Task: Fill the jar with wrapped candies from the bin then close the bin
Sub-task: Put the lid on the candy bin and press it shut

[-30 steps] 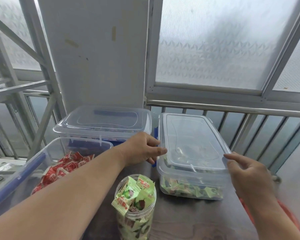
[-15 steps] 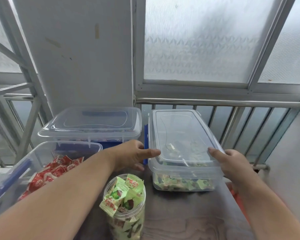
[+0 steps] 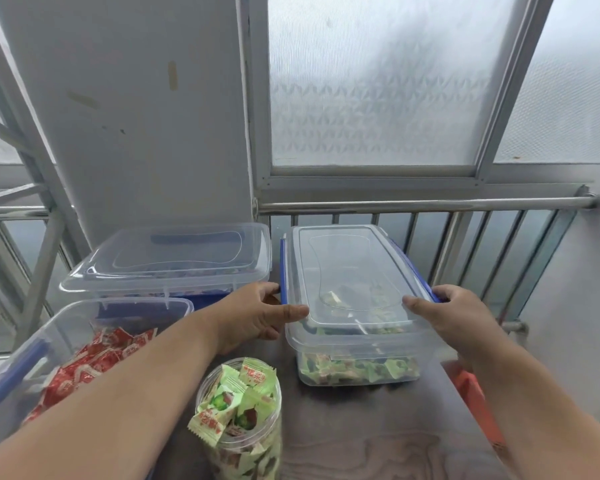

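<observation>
Both hands grasp the bin (image 3: 357,344): the left hand (image 3: 257,317) curls round its left edge with the thumb on the lid (image 3: 347,275), the right hand (image 3: 454,317) round the right edge by a blue clasp (image 3: 433,295); a railing (image 3: 423,205) closes off the far side; bare tabletop (image 3: 378,431) lies near the person; the jar (image 3: 239,420), heaped with green candies (image 3: 236,393), stands just beside the bin's near left corner; wrapper print is too blurred to read.
</observation>
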`<action>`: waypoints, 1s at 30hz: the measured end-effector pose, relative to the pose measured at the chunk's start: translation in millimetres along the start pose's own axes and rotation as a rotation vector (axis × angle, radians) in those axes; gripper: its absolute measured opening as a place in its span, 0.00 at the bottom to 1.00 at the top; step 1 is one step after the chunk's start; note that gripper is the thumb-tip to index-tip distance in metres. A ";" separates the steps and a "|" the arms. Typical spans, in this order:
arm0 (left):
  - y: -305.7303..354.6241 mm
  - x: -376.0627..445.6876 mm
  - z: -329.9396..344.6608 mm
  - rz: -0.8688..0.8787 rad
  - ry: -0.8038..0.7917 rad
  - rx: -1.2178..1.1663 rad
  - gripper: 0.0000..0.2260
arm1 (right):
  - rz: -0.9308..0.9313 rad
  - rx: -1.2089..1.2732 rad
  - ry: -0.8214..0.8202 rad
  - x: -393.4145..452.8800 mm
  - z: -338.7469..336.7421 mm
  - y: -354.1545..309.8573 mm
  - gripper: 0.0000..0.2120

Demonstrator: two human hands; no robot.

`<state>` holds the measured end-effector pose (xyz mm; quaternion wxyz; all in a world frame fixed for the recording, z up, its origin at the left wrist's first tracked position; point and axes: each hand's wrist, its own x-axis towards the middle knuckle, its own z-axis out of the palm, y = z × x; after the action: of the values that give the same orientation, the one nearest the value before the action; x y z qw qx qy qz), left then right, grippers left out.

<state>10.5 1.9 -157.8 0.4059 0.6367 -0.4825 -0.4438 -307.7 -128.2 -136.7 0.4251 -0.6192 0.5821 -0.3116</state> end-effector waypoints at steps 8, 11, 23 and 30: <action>34.6 21.5 9.6 -0.136 0.193 0.002 0.20 | 0.220 0.089 -0.159 49.6 -11.8 -28.1 0.41; 45.1 28.1 17.8 -0.183 0.217 0.051 0.19 | 0.240 0.032 -0.240 60.5 -2.8 -25.6 0.35; 56.3 28.6 11.3 -0.249 0.171 -0.064 0.13 | -0.121 -0.490 -0.109 75.5 7.8 -30.5 0.19; 67.4 24.8 13.7 -0.271 0.177 0.067 0.15 | -0.145 -0.523 -0.070 70.7 11.1 -33.4 0.19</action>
<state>-16.3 -37.3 -102.1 0.3617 0.7457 -0.3692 -0.4204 -273.7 -197.4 -119.7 0.2469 -0.7584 0.5820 -0.1588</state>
